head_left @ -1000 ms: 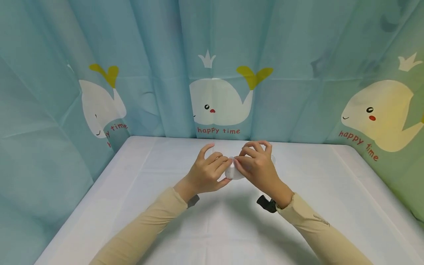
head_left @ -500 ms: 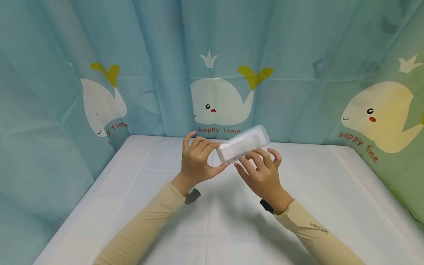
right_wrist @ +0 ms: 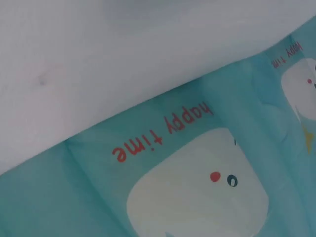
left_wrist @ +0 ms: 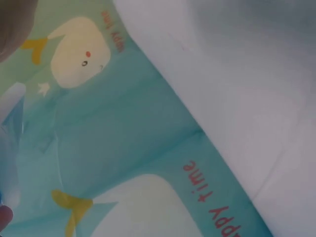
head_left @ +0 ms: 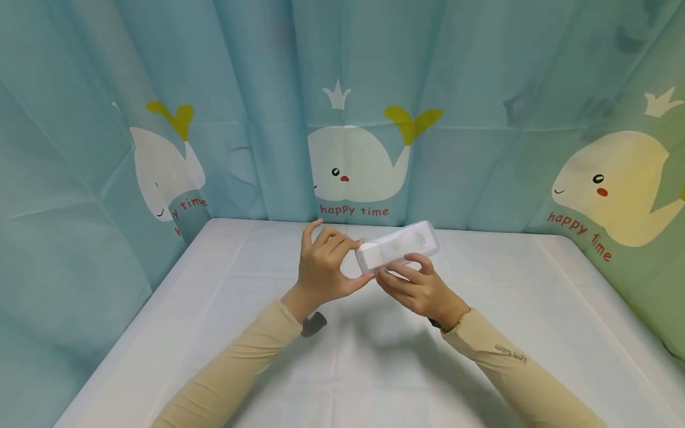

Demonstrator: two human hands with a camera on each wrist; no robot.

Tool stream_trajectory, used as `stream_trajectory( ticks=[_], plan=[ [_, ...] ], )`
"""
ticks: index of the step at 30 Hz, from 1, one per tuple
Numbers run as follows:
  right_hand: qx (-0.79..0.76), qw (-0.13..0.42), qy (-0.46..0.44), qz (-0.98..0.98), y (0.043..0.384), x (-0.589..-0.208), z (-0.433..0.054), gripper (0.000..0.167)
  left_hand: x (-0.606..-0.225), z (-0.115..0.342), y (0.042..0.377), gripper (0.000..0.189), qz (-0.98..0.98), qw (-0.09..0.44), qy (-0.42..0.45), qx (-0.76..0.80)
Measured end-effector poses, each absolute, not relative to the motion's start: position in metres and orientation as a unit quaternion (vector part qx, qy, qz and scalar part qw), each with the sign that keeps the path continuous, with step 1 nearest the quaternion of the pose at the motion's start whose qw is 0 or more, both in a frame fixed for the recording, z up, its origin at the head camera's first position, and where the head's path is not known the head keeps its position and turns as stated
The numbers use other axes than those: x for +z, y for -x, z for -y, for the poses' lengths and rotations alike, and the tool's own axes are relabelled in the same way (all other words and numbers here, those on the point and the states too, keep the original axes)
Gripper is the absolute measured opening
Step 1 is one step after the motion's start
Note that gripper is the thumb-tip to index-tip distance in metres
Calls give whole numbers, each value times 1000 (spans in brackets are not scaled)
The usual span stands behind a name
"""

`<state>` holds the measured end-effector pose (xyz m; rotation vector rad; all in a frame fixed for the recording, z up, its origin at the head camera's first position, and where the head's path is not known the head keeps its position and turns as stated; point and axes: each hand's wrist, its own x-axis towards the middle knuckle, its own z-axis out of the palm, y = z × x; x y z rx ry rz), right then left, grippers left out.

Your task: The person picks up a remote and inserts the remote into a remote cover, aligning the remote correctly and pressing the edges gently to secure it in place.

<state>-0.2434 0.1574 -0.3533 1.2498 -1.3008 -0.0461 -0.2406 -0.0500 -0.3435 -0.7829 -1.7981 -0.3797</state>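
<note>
A white oblong box (head_left: 396,246) with rounded corners is held up over the table, tilted with its far right end higher. Small grey print marks that end, and its edges look translucent. My left hand (head_left: 325,261) pinches the box's left end between thumb and fingers, the index finger raised away. Along the lower long side, my right hand (head_left: 420,288) has curled fingers, one fingertip lying on the printed face. In the left wrist view, a pale, clear-edged part of the box (left_wrist: 11,148) shows at the left border, beside a fingertip (left_wrist: 5,217). The right wrist view shows neither hand nor box.
A white-covered table (head_left: 299,368) lies beneath both hands. Behind it and along its sides hangs a blue-green curtain (head_left: 257,89) printed with whales. Dark wrist straps (head_left: 314,324) show at the cuffs of the beige sleeves (head_left: 235,362).
The box came up from end-on between both hands to lying slantwise, then dropped slightly, its printed face now showing. My right hand's fingers have closed in on its lower side.
</note>
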Motion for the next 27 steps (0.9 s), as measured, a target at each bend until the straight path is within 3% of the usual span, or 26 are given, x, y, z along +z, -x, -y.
stream_trajectory(
  ticks=[8,11,14,16,19,23,27],
  plan=[
    [-34,576,-530,621,240,-352,-155,25,-346,51,243,48,756,537,340,-156],
    [38,527,-499,687,237,-345,-158,17,-347,53,245,49,747,548,349,-143],
    [109,462,-450,756,235,-333,-165,44,-350,56,247,50,729,569,364,-116],
    [132,417,-421,795,235,-327,-169,53,-352,58,248,47,715,583,373,-98],
    [137,377,-401,824,234,-322,-171,42,-354,60,249,39,699,600,382,-76],
    [137,403,-394,815,235,-327,-169,36,-356,61,250,36,697,601,385,-77],
    [120,459,-390,789,237,-334,-169,37,-357,62,248,38,727,559,383,-114]
  ],
)
